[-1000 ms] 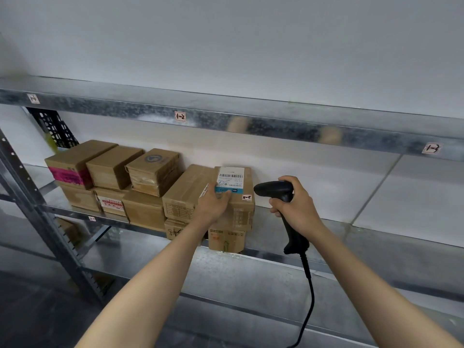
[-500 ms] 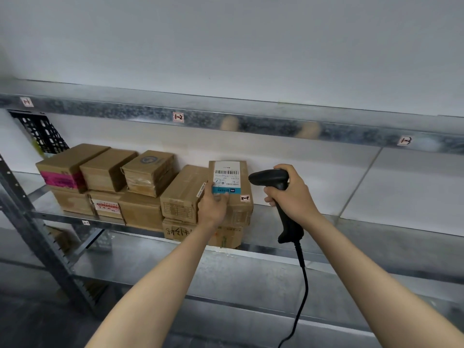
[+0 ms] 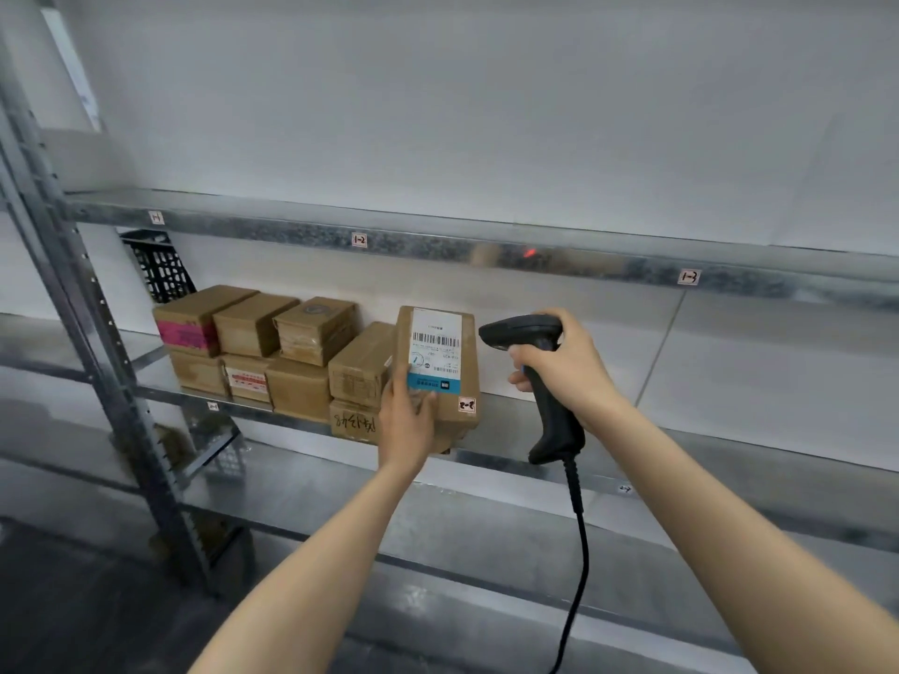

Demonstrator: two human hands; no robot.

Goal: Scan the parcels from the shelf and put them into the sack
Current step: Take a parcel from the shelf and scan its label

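Near the front edge of the galvanised steel shelf (image 3: 802, 445), at 3 o'clock of the stacked brown cartons (image 3: 272, 342), the left hand (image 3: 406, 425) holds a brown cardboard parcel (image 3: 438, 362) upright. Its thumb lies across the lower face and the other fingers are hidden behind, seemingly to turn the white barcode label outward. At 3 o'clock of the parcel, near but apart, the right hand (image 3: 569, 367) wraps round the grip of a black pistol-shaped corded scanner (image 3: 540, 377), whose nose points at 9 o'clock toward the label. A red glint (image 3: 529, 252) on the upper shelf beam at 12 o'clock suggests the aim is high. The label has a blue band beneath its barcode, with a small sticker at 5 o'clock. No sack shows.
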